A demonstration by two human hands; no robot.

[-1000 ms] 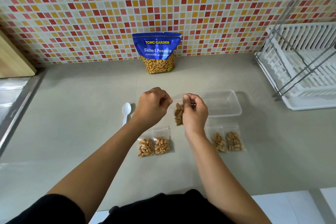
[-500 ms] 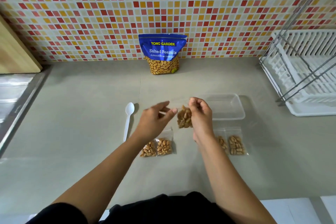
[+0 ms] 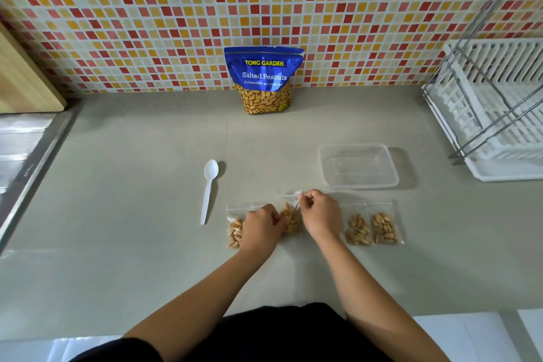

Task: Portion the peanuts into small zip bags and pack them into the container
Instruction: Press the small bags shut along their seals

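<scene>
Now my left grip (image 3: 261, 226) and right grip (image 3: 320, 214) pinch the zip bag (image 3: 286, 200). Half-sealed, it may spill peanuts (image 3: 290, 223).

I worked in a home kitchen: mosaic wall tiles (image 3: 147, 23) behind the table (image 3: 132, 185), a steel sink (image 3: 17, 150) to its left, a dish rack (image 3: 499, 114) on its right.

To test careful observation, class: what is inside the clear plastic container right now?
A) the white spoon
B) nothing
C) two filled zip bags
B: the clear container shows only its bare bottom, while the filled zip bags and the spoon lie outside it on the counter.
</scene>
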